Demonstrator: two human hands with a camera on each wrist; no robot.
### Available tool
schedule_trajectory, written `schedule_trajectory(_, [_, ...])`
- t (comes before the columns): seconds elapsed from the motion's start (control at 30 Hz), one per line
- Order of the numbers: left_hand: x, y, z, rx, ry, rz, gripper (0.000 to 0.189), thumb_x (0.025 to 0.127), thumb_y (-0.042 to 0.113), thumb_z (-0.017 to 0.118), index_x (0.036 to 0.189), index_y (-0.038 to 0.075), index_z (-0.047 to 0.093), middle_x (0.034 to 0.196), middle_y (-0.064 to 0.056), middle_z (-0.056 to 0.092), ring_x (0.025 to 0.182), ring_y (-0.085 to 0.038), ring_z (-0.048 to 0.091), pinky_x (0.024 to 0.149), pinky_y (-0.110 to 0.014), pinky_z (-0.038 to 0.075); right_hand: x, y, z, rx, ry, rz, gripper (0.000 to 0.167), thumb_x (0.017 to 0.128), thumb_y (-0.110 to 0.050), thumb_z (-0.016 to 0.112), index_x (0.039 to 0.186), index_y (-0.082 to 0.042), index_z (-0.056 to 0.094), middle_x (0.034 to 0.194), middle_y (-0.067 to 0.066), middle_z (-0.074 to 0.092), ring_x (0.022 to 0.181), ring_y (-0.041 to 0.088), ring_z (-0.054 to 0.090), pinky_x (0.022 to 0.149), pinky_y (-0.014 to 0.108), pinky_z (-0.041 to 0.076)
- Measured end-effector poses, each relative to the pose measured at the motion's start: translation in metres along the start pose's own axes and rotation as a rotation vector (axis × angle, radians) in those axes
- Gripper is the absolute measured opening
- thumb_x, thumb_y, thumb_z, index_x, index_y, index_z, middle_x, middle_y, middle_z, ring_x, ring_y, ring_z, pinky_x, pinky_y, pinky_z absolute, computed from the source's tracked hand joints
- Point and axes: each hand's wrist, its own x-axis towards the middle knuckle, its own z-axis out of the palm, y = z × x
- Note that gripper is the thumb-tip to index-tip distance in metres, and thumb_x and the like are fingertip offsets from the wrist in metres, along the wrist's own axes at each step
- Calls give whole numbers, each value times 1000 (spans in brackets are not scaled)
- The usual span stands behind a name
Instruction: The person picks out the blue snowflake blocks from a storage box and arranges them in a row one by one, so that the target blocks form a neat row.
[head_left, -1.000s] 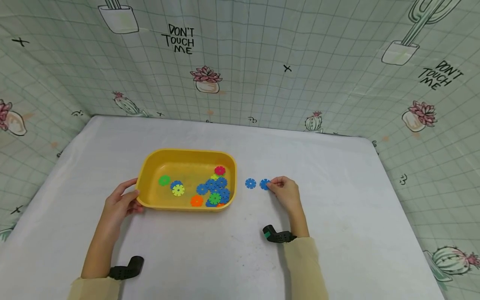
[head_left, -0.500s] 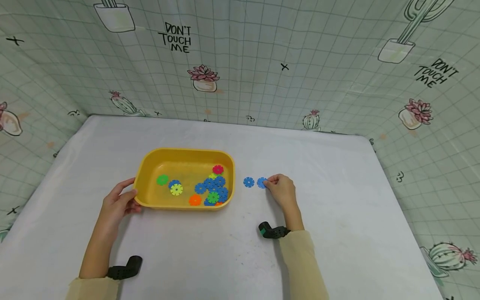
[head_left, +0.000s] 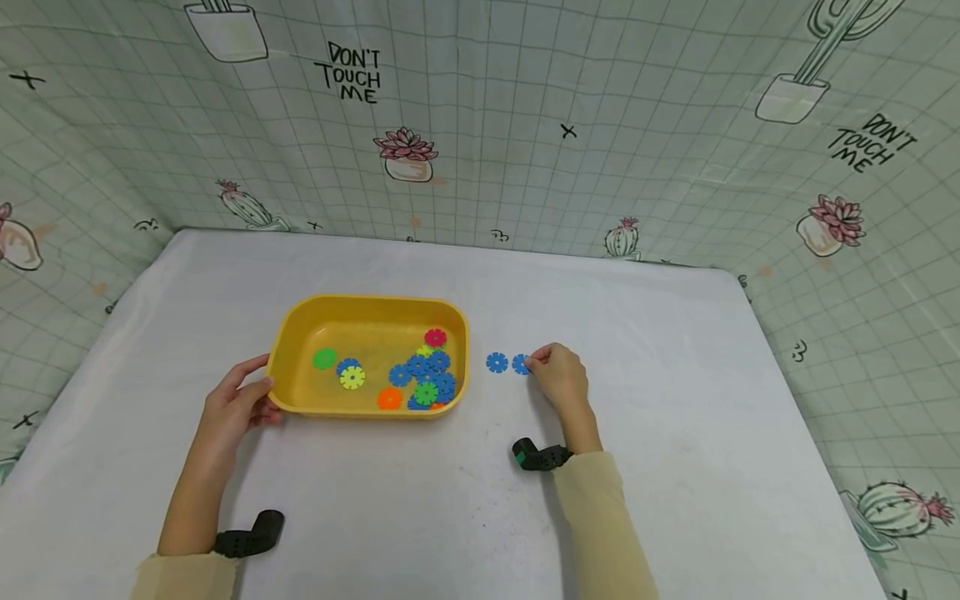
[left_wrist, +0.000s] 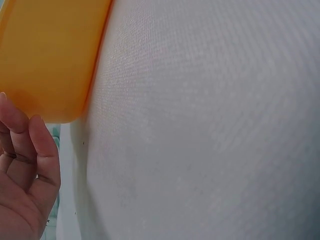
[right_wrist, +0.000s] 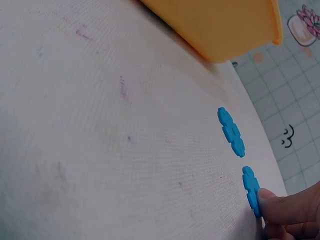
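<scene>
My left hand holds the left end of a yellow plastic tray, thumb at the rim and fingers against its outer wall. Inside are several snowflake-shaped building discs, mostly blue, with green, yellow, orange and red ones among them. To the right of the tray a blue snowflake disc lies flat on the white tabletop. Beside it, my right hand pinches the edge of a second blue snowflake disc, which lies at the table surface. A narrow gap separates the two discs. The thumb covers part of the pinched one.
A white cloth covers the table, with small coloured specks in front of the tray. Behind and at the sides hangs a grid-patterned curtain printed with cacti. Each wrist wears a black camera, such as the left one.
My right hand has slid its blue disc slightly left, narrowing the gap to the other blue disc. The left hand keeps its hold on the tray. The head view has shifted a little.
</scene>
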Motion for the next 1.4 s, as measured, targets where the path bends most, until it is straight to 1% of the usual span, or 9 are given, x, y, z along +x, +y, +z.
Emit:
schedule_trajectory(0.3, [0,1,1,7,-7,-2,45,90,35,59,131,20,49,64,7,63,53,-11,61,58,-19,53,0,-2,-1,-26,14,-1,21,88,-28,63,90,-7,65,84,7,63,71,20,54,57,27,38])
schedule_trajectory(0.43, [1,0,0,-19,-6,9,48,87,38,63,130,20,49,63,7,63,52,-9,60,57,-18,53,-1,-2,-1,-29,18,-7,21,88,-28,63,89,-7,64,84,8,63,72,20,54,58,28,38])
schedule_trajectory(0.73, [-3,6,0,-6,-14,12,46,88,39,62,129,22,50,63,8,62,53,-8,60,58,-18,53,-2,0,-1,-6,3,-28,22,89,-28,62,91,-6,64,87,9,63,75,21,55,62,30,41])
schedule_trajectory(0.87, [-13,24,8,37,-3,-28,31,93,29,55,124,27,51,62,11,61,54,-7,59,59,-17,52,-1,3,-3,51,-24,-37,24,91,-27,60,97,-4,62,90,11,62,78,20,54,65,28,42])
schedule_trajectory(1.0, [-20,34,14,84,11,-43,30,96,26,51,125,25,48,62,13,59,55,-6,58,61,-17,52,-2,6,-9,165,-72,-43,26,92,-25,58,103,-2,60,89,10,59,73,16,53,61,23,43])
schedule_trajectory(1.1, [-19,33,12,62,-3,-45,29,95,27,51,123,27,49,62,13,60,55,-6,59,60,-17,52,-4,6,-14,245,-93,-66,26,92,-22,57,107,0,59,87,10,58,68,15,54,58,21,45])
schedule_trajectory(1.2, [-16,28,10,56,-10,-42,32,94,29,52,126,25,49,63,12,60,55,-6,59,61,-17,53,-7,4,-19,263,-97,-117,27,92,-21,58,109,0,59,89,11,59,71,16,57,61,21,46])
schedule_trajectory(1.3, [-11,22,8,79,2,-35,40,94,31,53,132,20,46,64,12,60,55,-7,59,61,-18,53,-12,0,-23,240,-91,-176,29,91,-23,58,111,-1,59,96,12,61,81,20,59,68,23,46])
schedule_trajectory(1.4, [-8,16,6,82,10,-25,43,94,32,53,134,18,45,64,11,60,55,-7,59,61,-18,53,-18,-6,-28,224,-94,-241,31,90,-24,60,113,-3,60,101,14,63,92,23,59,75,29,49])
